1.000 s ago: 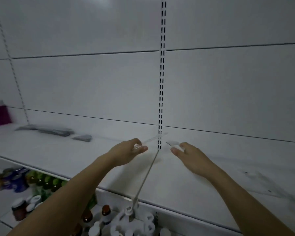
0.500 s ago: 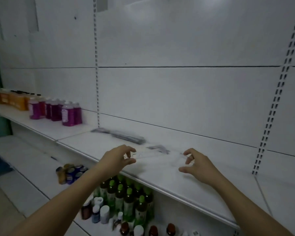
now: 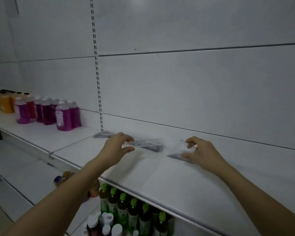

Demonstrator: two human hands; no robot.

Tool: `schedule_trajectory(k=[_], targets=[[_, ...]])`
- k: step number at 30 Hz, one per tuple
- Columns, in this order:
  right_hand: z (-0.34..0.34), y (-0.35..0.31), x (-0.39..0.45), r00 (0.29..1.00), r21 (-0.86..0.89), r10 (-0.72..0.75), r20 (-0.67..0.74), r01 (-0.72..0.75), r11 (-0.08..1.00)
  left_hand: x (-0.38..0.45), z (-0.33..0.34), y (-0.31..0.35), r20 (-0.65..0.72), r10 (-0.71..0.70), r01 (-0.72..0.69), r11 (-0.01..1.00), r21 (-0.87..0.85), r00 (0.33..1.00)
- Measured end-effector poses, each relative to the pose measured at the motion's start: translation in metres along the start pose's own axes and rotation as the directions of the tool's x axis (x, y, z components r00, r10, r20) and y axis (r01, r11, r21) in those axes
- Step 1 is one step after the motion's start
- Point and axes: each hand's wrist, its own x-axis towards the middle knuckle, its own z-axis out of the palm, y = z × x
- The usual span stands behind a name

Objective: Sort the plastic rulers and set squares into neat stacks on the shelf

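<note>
Green-capped bottles (image 3: 134,217) crowd the lower shelf at the frame's bottom centre. Above them on the white shelf (image 3: 160,176), the left hand (image 3: 117,148) pinches one end of a clear ruler (image 3: 143,143), and the right hand (image 3: 198,150) pinches a clear piece, perhaps the ruler's other end; blur hides which. Since a second ago both hands have carried it leftward to the dark stacks (image 3: 153,147) at mid-frame, so setting down looks near. Purple bottles (image 3: 63,114) stand far left.
</note>
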Motion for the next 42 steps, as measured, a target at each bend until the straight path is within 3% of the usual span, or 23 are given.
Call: schedule_trajectory(k=[8,23,26,33,42], targets=[[0.023,-0.009,0.069,0.999,0.04,0.033,-0.017,-0.032,0.999,0.072,0.024,-0.032,0.088,0.049,-0.048,0.999,-0.016,0.995],[0.057,-0.052,0.103,0.994,-0.038,0.102,-0.048,-0.103,0.994,0.145,0.07,-0.085,0.274,0.212,-0.23,0.973,0.035,0.938],[0.071,-0.072,0.109,0.991,-0.064,0.108,-0.074,-0.113,0.991,0.148,0.072,-0.099,0.289,0.243,-0.245,0.969,-0.03,0.926],[0.139,-0.138,0.144,0.992,-0.028,0.09,-0.094,-0.093,0.995,0.141,0.031,-0.161,0.214,0.323,-0.274,0.934,-0.228,0.922],[0.257,-0.213,0.205,0.998,-0.15,0.055,0.021,-0.051,0.987,0.084,-0.014,-0.272,0.379,0.399,-0.406,0.912,-0.065,0.835]])
